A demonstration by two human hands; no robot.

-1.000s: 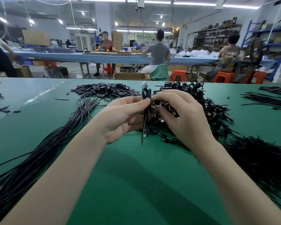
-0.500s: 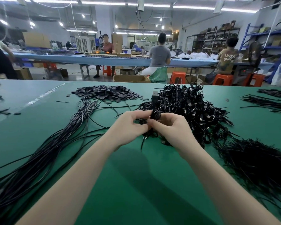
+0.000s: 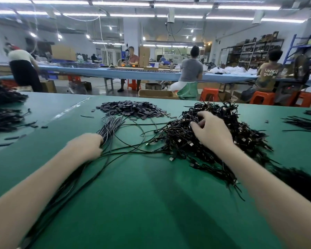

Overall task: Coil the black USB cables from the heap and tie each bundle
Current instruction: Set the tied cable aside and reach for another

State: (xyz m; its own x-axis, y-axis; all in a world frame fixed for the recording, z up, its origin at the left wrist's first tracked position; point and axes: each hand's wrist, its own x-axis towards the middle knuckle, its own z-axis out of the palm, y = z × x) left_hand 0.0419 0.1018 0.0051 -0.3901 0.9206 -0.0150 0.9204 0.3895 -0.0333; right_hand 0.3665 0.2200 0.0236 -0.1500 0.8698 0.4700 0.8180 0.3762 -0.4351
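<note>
Looks like a between-bundles moment: right hand (image 3: 211, 131), fingers loosely spread, rests on the coiled pile (image 3: 214, 133) at center-right, while left hand (image 3: 87, 147) grabs loose cables (image 3: 108, 128) at center-left. Next up, I'd guess: pull one free and coil.

Head-worn view, forward and down, close over table (image 3: 151, 203)

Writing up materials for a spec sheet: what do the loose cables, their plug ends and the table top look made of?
Loose cables: matte black plastic jacket, bends freely. Plug end: likely bare metal, glints silver. Table top: smooth green mat, soft sheen, possibly rubber or vinyl.
</note>
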